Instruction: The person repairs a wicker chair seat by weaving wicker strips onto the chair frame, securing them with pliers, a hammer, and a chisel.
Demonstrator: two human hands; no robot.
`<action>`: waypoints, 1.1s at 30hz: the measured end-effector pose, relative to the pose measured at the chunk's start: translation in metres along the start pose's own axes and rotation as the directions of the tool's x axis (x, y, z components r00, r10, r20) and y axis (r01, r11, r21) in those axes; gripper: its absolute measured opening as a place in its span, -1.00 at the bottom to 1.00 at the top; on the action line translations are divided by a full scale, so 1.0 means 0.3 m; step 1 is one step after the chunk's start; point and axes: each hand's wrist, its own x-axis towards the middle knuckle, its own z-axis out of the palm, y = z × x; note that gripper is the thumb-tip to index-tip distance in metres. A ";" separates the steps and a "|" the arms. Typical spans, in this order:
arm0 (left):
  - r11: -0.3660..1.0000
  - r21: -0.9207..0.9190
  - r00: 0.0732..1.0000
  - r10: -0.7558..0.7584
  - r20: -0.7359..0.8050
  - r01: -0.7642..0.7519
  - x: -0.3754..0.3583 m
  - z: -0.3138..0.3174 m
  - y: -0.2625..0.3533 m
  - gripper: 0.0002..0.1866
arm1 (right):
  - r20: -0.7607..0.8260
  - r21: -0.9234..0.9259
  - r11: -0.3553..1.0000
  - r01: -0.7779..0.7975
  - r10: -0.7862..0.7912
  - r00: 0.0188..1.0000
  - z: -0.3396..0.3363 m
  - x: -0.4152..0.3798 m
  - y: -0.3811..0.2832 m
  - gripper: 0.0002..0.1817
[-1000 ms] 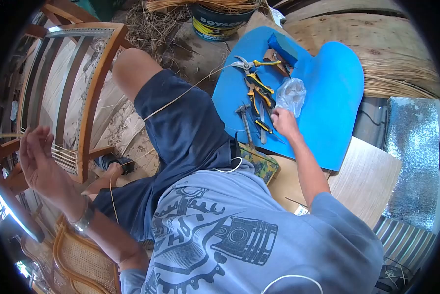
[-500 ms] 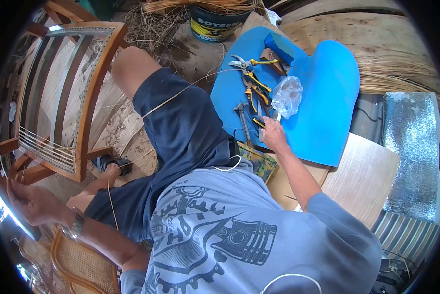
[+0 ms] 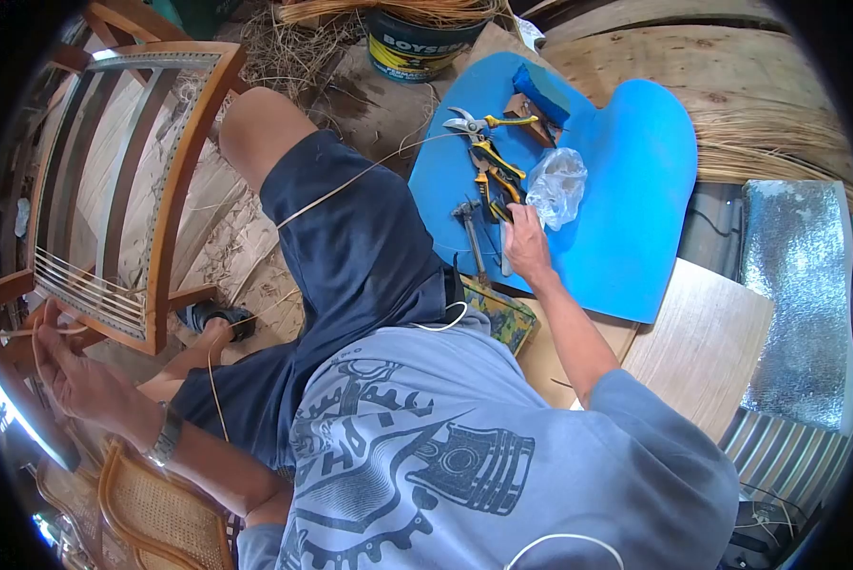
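At the left edge, my left hand [image 3: 89, 385] pinches a thin pale cane strand [image 3: 65, 331] beside the lower rail of a wooden chair frame [image 3: 191, 161]. Several strands run side by side across the lower end of that frame. On a blue sheet [image 3: 626, 228], my right hand [image 3: 526, 245] has its fingers curled down among the tools; what they grip is hidden. Close to it are yellow-and-black pliers [image 3: 498, 160], a hammer [image 3: 471, 233] and a crumpled clear plastic bag [image 3: 556, 187]. Pruning shears [image 3: 483, 122] rest farther up the sheet.
A dark paint bucket [image 3: 412, 47] stands behind, with cane bundles above it. One long strand [image 3: 326, 195] crosses my thigh. A wooden board [image 3: 700, 342] and a silver foil panel [image 3: 795, 294] are at the right. Woven cane furniture [image 3: 165, 508] sits at lower left.
My right hand has shifted slightly up the blue sheet towards the pliers. My left hand has moved a little right, and a strand end now shows between its fingers.
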 end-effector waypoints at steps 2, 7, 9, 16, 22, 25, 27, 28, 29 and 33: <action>0.998 -0.059 0.999 -0.015 0.048 0.018 0.001 -0.011 -0.008 -0.71 | -0.033 -0.009 0.999 -0.043 0.042 0.999 0.017 0.048 -0.025 -0.65; 0.896 -0.328 0.953 -0.264 0.149 0.300 -0.024 -0.016 0.052 -0.63 | -0.108 0.060 0.992 -0.113 0.119 0.987 0.020 0.091 0.109 -0.73; 0.876 -0.333 0.924 -0.263 0.279 0.350 -0.009 -0.087 0.022 -0.63 | -0.097 -0.112 0.974 -0.195 0.185 0.978 0.007 0.090 0.212 -0.70; 0.823 -0.352 0.876 -0.321 0.360 0.446 -0.047 -0.154 0.037 -0.66 | 0.079 0.170 0.925 -0.340 0.331 0.940 -0.062 0.194 0.224 -0.63; 0.854 -0.315 0.905 -0.346 0.247 0.413 -0.064 -0.191 0.043 -0.68 | 0.114 0.120 0.927 -0.354 0.342 0.933 -0.059 0.254 0.374 -0.57; 0.879 -0.272 0.917 -0.350 0.193 0.392 -0.038 -0.256 -0.009 -0.70 | 0.373 0.449 0.613 -0.650 0.533 0.760 -0.148 0.194 0.300 -0.55; 0.868 -0.284 0.911 -0.366 0.190 0.408 -0.027 -0.268 -0.033 -0.70 | 0.469 0.286 0.709 -0.645 0.483 0.739 -0.142 0.142 0.330 -0.56; 0.859 -0.295 0.908 -0.379 0.180 0.418 -0.024 -0.268 -0.039 -0.70 | 0.288 0.096 0.874 -0.476 0.433 0.854 -0.131 0.104 0.338 -0.56; 0.858 -0.295 0.906 -0.380 0.185 0.420 -0.025 -0.267 -0.048 -0.70 | 0.287 0.095 0.872 -0.480 0.438 0.852 -0.120 0.091 0.348 -0.56; 0.885 -0.254 0.917 -0.352 0.187 0.391 -0.066 -0.174 0.017 -0.69 | 0.338 -0.189 0.865 -0.465 0.502 0.796 -0.055 0.066 0.337 -0.49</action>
